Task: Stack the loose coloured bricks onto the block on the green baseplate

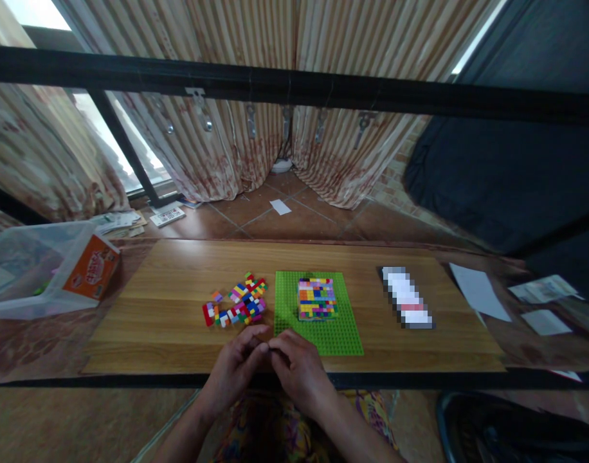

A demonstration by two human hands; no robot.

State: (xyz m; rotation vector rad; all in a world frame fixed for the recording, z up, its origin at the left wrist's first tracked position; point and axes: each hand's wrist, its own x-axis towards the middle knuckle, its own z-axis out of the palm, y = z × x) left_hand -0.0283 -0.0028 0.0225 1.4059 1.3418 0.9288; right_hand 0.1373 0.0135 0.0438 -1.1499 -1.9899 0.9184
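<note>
My left hand and my right hand meet at the table's front edge, fingertips almost touching. Both are closed with fingers curled and thumbs pressed in; whatever lies between the fingertips is too small or hidden. Just beyond my right hand lies a green studded baseplate. On it stands a block built of multicoloured toy bricks, in rows of many colours. Past my left hand is a loose pile of toy bricks, with a red brick at its left end.
The wooden tabletop carries a pixelated flat object on the right. A clear plastic bin with an orange label stands at the left. Paper sheets lie at the right. A black bar crosses in front of striped curtains.
</note>
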